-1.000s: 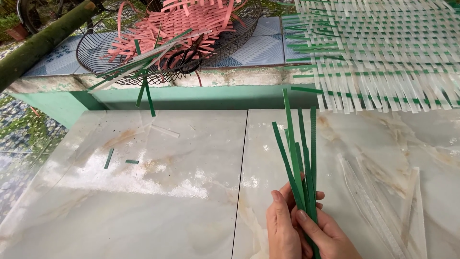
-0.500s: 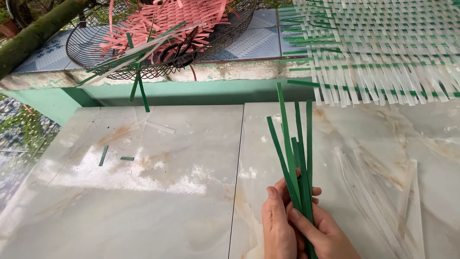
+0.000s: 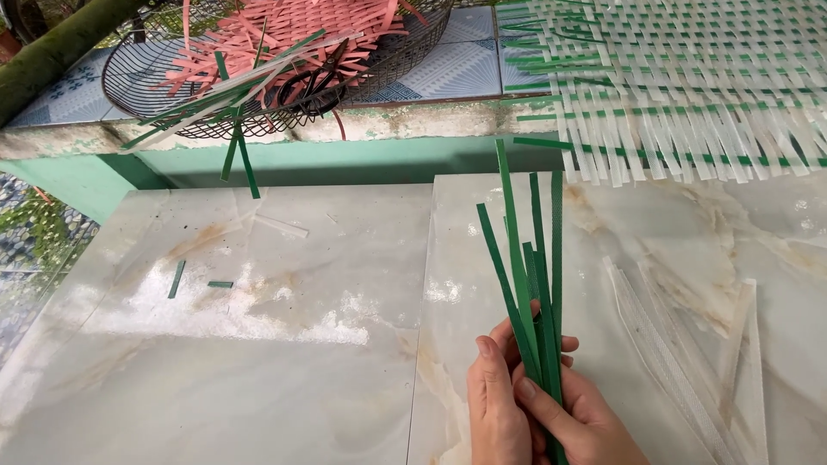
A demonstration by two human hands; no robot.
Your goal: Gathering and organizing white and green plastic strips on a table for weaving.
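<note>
A bundle of several green plastic strips (image 3: 527, 258) stands upright and fans out above the marble floor. My left hand (image 3: 497, 405) and my right hand (image 3: 573, 413) both clasp the bundle at its lower end, near the bottom edge of the view. A woven mat of white and green strips (image 3: 689, 77) lies at the upper right, its loose ends reaching toward the bundle's tips.
A black wire basket (image 3: 172, 95) with pink, green and white strips and black scissors (image 3: 314, 82) sits on the tiled ledge at the back left. Loose white strips (image 3: 680, 362) lie on the floor at right. Short green offcuts (image 3: 177, 280) lie at left.
The view has dropped slightly, so the basket and mat sit higher in frame. Both hands keep hold of the green strips, which stay upright.
</note>
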